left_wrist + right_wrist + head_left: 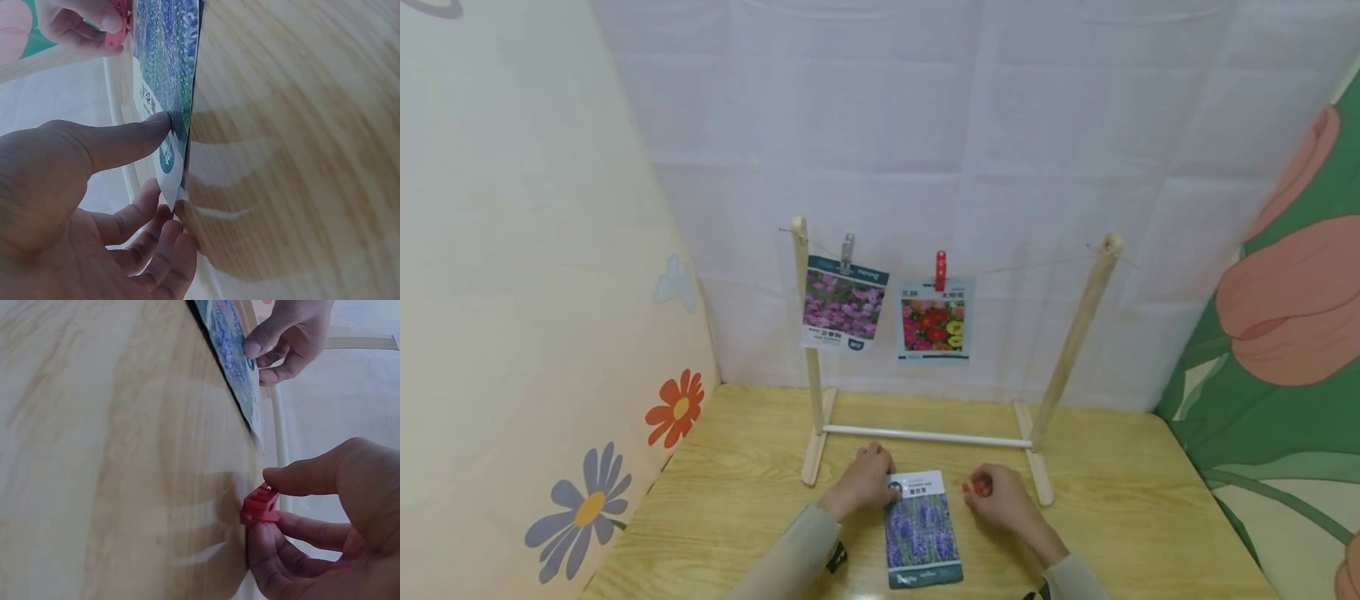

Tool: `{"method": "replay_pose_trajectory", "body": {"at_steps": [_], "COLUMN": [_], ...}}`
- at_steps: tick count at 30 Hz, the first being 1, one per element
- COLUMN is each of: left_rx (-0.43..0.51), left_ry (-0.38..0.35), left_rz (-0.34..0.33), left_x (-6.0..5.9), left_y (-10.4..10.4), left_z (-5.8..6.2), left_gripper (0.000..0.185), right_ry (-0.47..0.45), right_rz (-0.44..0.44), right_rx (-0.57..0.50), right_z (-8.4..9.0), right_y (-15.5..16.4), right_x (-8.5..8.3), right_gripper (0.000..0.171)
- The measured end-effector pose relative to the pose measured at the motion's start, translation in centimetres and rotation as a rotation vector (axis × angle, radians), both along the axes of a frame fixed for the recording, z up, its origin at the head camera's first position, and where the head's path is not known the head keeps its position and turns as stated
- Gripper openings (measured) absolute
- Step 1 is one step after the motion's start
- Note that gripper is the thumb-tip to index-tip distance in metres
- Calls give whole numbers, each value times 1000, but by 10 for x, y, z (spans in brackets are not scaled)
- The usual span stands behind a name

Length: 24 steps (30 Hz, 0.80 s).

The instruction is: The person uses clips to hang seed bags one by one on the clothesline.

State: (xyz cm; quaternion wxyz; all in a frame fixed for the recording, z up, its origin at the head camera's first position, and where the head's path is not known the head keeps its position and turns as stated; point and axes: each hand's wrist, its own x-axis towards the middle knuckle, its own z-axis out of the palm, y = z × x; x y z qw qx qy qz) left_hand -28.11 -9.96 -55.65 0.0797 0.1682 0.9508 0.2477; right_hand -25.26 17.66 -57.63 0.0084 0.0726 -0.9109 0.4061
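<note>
The left hand (859, 485) pinched the top corner of the thin, light, bendable packet (921, 528), while the right hand (1000, 500) gripped a small stiff red clip (260, 505).

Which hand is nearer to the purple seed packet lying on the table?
Left. The left hand pinches the top left corner of the purple seed packet. The right hand stays apart, to the packet's right, holding a red clip.

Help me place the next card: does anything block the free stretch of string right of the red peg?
Nothing visible does: the string runs bare from the red clothespeg to the right wooden post.
</note>
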Motion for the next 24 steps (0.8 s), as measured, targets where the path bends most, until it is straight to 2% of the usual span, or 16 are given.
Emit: {"method": "replay_pose_trajectory", "body": {"at_steps": [7,12,20,24], "left_rx": [91,184,242,264], "left_ry": [-17,-67,-78,-68], "left_rz": [-10,-1,-27,-58], "left_x": [0,-1,-3,-1], "left_y": [-2,-5,-9,-11], "left_z": [1,3,11,20], "left_gripper": [28,30,18,12], "right_ry": [-50,-33,-20,-18], "right_rz": [-28,-41,23,57], "right_rx": [-43,-48,-95,-126], "right_z": [5,10,29,39], "right_y": [1,4,16,24], "right_x": [2,3,7,11], "right_gripper": [24,24,26,29]}}
